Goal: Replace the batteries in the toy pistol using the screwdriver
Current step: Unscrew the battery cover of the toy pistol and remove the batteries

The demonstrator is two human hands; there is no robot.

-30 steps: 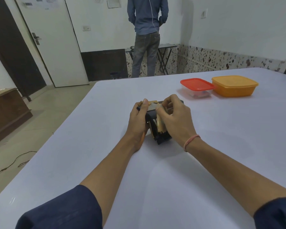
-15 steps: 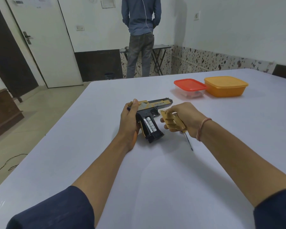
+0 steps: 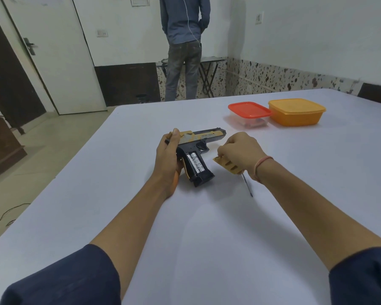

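The wide white table [image 3: 229, 249] is bearing the black-and-tan plastic toy pistol [image 3: 194, 150], lying on its side with two silver cylindrical batteries [image 3: 195, 162] showing in the open grip. The left hand [image 3: 168, 159] is clasping the pistol's rear. The right hand [image 3: 240, 150] is gripping the tan ribbed grip cover [image 3: 227, 165] and thin dark-shafted screwdriver [image 3: 247, 183]; parking both well aside would free fingers for prying cells out.

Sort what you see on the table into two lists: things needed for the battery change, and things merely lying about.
Needed:
toy pistol
batteries in its open grip
cover panel
screwdriver

Lying about:
red-lidded box
orange box
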